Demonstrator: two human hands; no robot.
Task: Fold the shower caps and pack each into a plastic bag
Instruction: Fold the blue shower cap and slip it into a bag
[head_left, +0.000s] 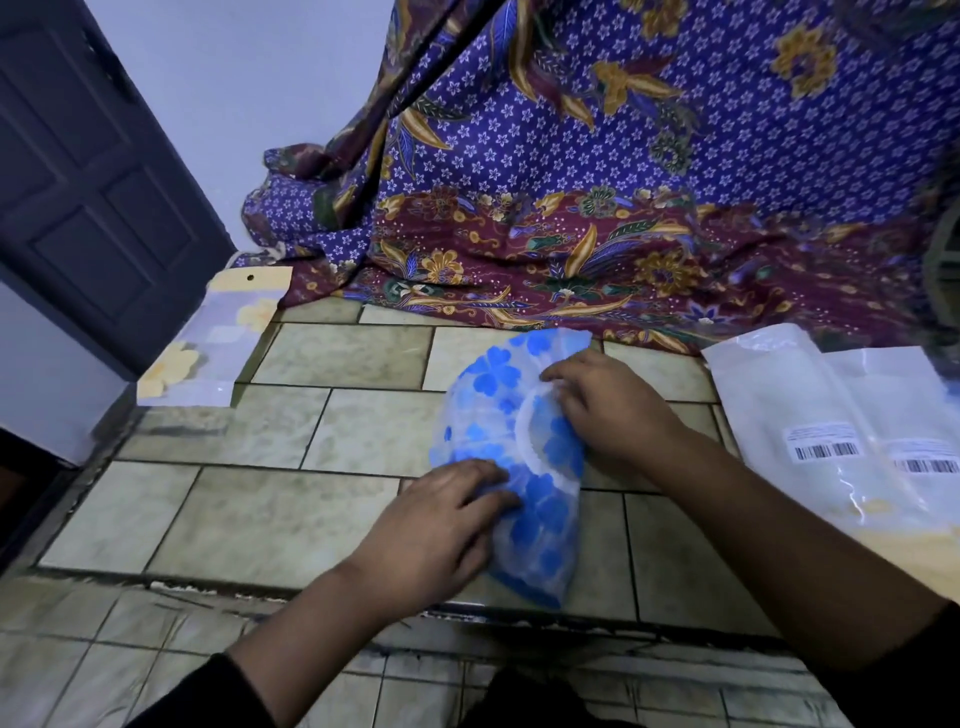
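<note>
A translucent shower cap (498, 410) printed with blue flowers lies on the tiled ledge (291, 519), partly folded, its white elastic rim showing near the middle. My left hand (436, 525) presses flat on the cap's lower left part, fingers fairly straight. My right hand (602, 410) rests on the cap's upper right side, its fingertips pinching the elastic rim. Clear plastic bags (810, 415) with barcode labels lie at the right. A packed bag (208, 343) with yellow flowers lies at the far left.
A purple and maroon floral cloth (597, 182) drapes over the back of the ledge. A dark door (88, 182) stands at the left. The ledge drops at its front edge to a lower tiled floor (156, 665).
</note>
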